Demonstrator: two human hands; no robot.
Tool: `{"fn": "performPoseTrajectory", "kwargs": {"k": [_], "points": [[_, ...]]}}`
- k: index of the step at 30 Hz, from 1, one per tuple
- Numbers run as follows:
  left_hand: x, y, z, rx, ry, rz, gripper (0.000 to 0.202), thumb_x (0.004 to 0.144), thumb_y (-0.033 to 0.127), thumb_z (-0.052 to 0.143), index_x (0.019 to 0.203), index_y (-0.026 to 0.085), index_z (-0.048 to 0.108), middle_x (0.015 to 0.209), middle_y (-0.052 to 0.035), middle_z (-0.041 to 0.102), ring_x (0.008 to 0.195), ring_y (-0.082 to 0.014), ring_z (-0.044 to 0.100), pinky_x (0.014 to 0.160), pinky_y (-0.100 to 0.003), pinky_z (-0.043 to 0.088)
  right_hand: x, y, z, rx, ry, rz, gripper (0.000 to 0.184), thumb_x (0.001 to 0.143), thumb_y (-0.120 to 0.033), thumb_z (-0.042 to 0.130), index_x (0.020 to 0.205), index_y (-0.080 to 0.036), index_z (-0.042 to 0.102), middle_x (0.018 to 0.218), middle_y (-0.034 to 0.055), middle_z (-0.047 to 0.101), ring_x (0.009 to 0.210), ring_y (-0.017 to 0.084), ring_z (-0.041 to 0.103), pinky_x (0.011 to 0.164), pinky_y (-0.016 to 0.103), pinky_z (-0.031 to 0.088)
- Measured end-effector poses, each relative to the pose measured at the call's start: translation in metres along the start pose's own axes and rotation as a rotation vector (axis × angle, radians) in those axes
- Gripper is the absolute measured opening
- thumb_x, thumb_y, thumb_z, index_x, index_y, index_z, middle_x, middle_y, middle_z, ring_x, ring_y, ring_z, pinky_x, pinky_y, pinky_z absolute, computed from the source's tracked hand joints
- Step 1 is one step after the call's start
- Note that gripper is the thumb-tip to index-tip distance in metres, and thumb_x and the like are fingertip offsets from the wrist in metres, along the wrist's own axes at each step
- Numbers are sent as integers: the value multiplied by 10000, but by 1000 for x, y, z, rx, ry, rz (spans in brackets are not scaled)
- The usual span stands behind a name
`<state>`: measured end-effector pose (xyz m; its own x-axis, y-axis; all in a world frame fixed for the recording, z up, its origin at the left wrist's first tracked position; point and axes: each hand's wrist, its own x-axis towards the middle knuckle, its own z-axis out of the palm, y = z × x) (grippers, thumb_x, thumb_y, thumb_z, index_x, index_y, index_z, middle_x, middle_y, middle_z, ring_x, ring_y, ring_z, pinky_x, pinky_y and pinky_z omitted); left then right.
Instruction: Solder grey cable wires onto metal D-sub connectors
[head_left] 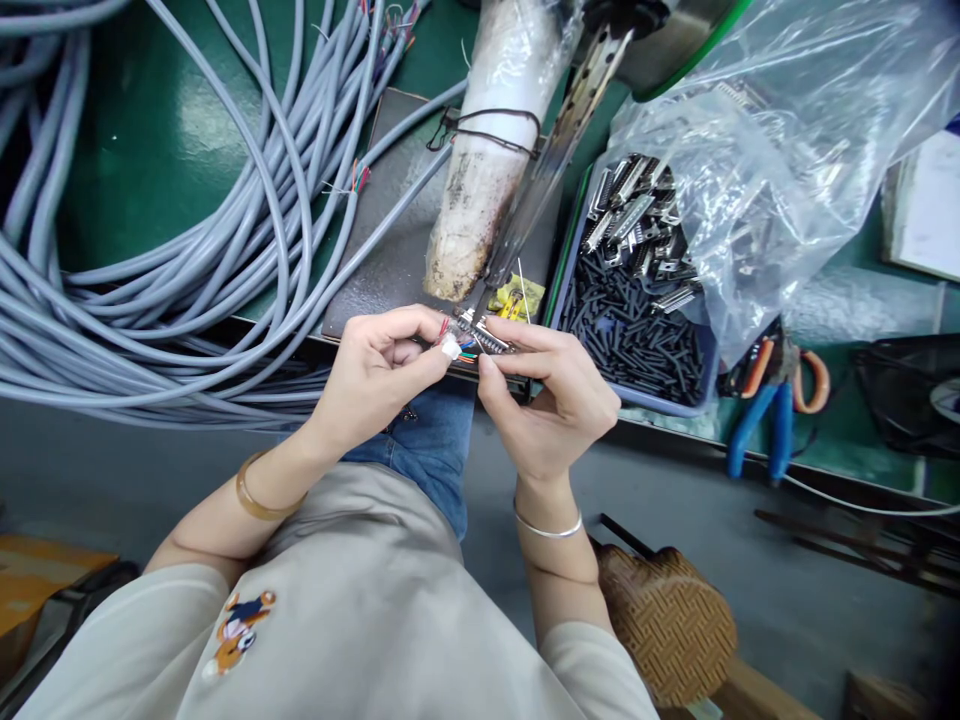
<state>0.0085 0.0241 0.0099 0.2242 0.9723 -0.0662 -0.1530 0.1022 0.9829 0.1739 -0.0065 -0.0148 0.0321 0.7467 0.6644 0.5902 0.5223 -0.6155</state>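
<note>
My left hand [386,370] pinches a grey cable's stripped end, where a white tuft [450,346] and thin coloured wires [468,352] stick out between thumb and fingers. Facing it, my right hand [555,395] is closed with thumb and fingertips on the wire ends. A metal multi-pin connector [489,338] lies right at the fingertips, partly covered by them. Just above it points the dark tip of a soldering iron [536,180], slanting down from a stand. A yellow piece [517,298] sits behind the connector.
Grey cables [247,240] lie coiled across the left of the green bench. A plastic-wrapped white tube [487,150] hangs beside the iron. To the right, a blue bin [709,385] holds connectors and black sleeves under a plastic bag [795,170]. Pliers [772,405] rest near the edge; a stool [667,620] stands below.
</note>
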Motion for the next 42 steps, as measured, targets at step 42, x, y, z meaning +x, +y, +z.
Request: {"fn": "performPoseTrajectory", "kwargs": {"k": [42], "points": [[-4, -3, 5, 144, 68, 72, 152, 830, 237, 714, 719, 156, 647, 693, -1, 588, 499, -42, 300, 448, -210, 213, 2, 0, 4, -85, 46, -73, 176, 832, -96, 770, 876, -244, 685, 1051, 11, 810, 926, 190, 788, 814, 348, 664]]}}
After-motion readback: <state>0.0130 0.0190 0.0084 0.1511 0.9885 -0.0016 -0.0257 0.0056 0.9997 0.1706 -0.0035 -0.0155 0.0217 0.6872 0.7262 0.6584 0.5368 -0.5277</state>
